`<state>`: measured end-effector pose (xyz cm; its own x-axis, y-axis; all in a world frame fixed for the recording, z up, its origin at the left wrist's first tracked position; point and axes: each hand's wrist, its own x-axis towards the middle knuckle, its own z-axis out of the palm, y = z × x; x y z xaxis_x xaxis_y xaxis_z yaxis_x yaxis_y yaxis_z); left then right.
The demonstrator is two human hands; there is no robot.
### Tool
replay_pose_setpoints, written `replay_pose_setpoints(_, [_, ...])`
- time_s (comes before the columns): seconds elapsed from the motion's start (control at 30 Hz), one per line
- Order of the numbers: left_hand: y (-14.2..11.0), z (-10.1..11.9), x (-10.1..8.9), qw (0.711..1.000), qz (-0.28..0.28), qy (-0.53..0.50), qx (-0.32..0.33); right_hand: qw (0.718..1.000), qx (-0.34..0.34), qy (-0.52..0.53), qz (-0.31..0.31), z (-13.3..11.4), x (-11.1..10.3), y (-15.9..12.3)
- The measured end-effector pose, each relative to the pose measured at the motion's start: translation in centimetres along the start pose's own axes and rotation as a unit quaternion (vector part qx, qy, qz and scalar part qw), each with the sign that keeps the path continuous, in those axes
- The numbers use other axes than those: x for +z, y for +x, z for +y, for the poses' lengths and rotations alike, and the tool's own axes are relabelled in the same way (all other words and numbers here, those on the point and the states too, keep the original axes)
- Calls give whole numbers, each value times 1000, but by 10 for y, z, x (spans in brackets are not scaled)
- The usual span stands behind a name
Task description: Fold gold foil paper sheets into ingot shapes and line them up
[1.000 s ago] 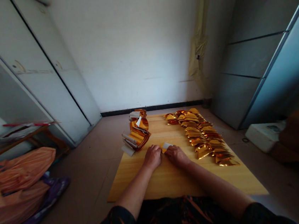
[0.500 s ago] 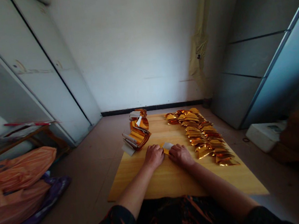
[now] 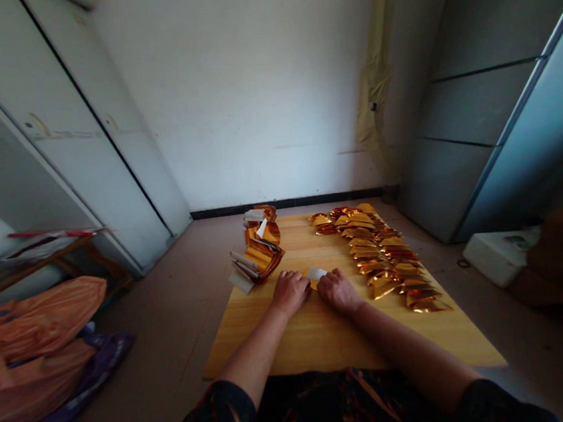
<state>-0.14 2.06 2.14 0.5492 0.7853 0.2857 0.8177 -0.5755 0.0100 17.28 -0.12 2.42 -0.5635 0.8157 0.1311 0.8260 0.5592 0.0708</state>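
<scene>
Our left hand (image 3: pixel 290 292) and right hand (image 3: pixel 339 292) have edged forward, together on a glossy gold-foil slip (image 3: pixel 314 276) lying crosswise. Folded foil triangles (image 3: pixel 382 261) lie rightward.

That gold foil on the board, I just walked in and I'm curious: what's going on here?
A person's left hand and right hand are at a small gold foil piece with white paper on a wooden board. A pile of foil and paper strips lies to the left; folded gold foil pieces lie in rows to the right.
</scene>
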Motion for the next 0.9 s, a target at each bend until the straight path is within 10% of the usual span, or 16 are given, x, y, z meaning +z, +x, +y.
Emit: replay_pose_setpoints(0.9, [-6, 0, 7, 997, 20, 56, 40, 971, 104, 207, 57, 22, 11, 0])
